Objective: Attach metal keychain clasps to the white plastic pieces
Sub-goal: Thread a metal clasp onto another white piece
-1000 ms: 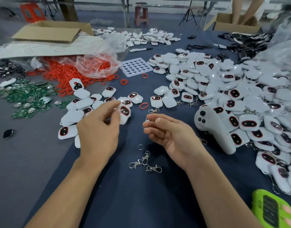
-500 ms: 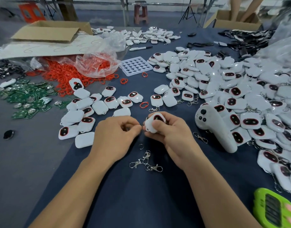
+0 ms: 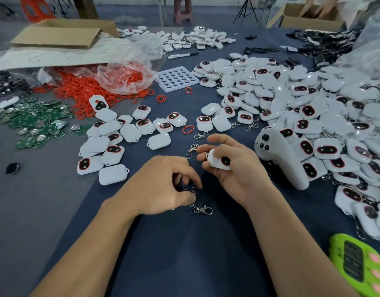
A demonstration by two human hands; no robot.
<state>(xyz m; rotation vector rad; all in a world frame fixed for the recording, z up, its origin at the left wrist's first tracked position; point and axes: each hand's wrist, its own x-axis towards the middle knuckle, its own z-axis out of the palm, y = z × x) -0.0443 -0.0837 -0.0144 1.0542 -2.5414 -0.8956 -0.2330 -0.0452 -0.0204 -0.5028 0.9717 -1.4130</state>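
Dark blue cloth covers the tabletop [image 3: 184, 258]. Near its front edge the right hand [image 3: 238, 170] curls around a small white plastic piece [image 3: 216, 160] with a dark, red-rimmed window. A silver metal keychain clasp [image 3: 192, 149] sticks out at that hand's fingertips; whether clasp and piece are joined cannot be told. Just beside it but apart, the left hand [image 3: 163, 185] pinches down on a cluster of loose silver clasps [image 3: 201, 210] lying on the cloth. Along the right edge spreads a heap of matching white pieces [image 3: 313, 116].
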